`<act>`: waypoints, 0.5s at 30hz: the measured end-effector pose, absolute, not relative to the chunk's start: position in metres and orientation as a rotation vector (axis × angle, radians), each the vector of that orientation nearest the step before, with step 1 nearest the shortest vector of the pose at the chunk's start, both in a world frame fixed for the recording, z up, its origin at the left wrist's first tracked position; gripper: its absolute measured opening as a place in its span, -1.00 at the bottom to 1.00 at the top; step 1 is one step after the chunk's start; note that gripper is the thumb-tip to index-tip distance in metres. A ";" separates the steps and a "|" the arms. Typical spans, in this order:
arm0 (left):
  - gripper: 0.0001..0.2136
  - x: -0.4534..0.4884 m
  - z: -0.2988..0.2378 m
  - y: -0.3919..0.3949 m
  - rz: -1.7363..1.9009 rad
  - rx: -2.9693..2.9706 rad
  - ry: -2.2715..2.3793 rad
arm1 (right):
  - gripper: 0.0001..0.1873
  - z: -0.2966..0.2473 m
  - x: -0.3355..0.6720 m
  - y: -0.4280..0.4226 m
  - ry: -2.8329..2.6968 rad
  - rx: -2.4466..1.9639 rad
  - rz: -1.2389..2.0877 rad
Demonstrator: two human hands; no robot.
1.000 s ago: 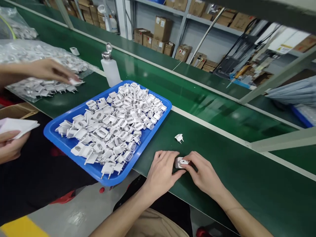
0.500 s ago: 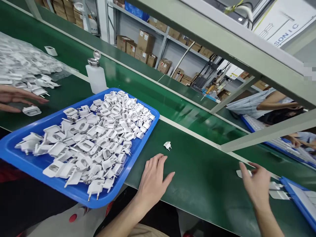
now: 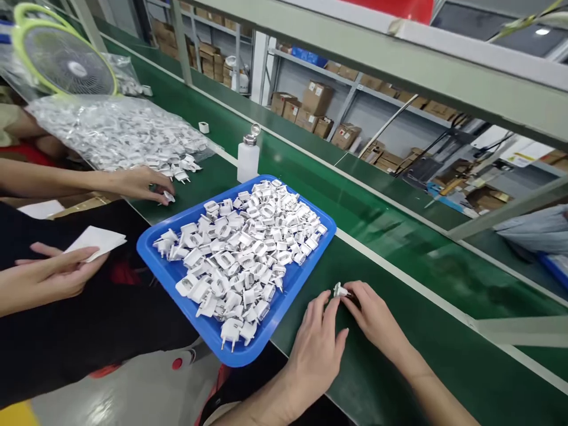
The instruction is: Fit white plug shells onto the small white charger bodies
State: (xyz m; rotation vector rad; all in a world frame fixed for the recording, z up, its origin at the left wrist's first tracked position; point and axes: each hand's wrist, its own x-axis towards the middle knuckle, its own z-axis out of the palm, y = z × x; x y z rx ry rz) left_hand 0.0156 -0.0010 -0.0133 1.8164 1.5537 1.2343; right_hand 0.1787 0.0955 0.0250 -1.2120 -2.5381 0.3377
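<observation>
Both of the person's hands meet on the green belt-covered worktop (image 3: 399, 355), just past the near right corner of the blue plastic tray (image 3: 266, 349). The right hand (image 3: 377, 319) lies palm down with its fingers (image 3: 355, 294) pinched on a small white two-pin plug adapter (image 3: 339, 290), which sits low over the worktop surface; whether it touches the belt I cannot tell. The left hand (image 3: 317, 349) rests flat beside it, its fingers (image 3: 328, 307) stretched out with the tips touching the same adapter from the near side, not curled round it. The tray is heaped with a pile of white plug adapters (image 3: 248, 254) of the same kind, and its near corner overhangs the worktop edge. Behind the tray stands a white plastic dispenser bottle with a metal cap (image 3: 247, 157). Further left a co-worker's hand (image 3: 142, 183) reaches to loose adapters spilling from a clear plastic bag of white parts (image 3: 110, 130), and another co-worker's hand (image 3: 48, 275) holds a white folded cloth (image 3: 95, 241). A green-rimmed desk fan (image 3: 64, 59) stands behind the bag
</observation>
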 end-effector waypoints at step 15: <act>-0.56 0.021 -0.021 -0.003 1.257 1.395 1.331 | -0.76 0.062 0.160 0.079 -2.572 -1.132 0.906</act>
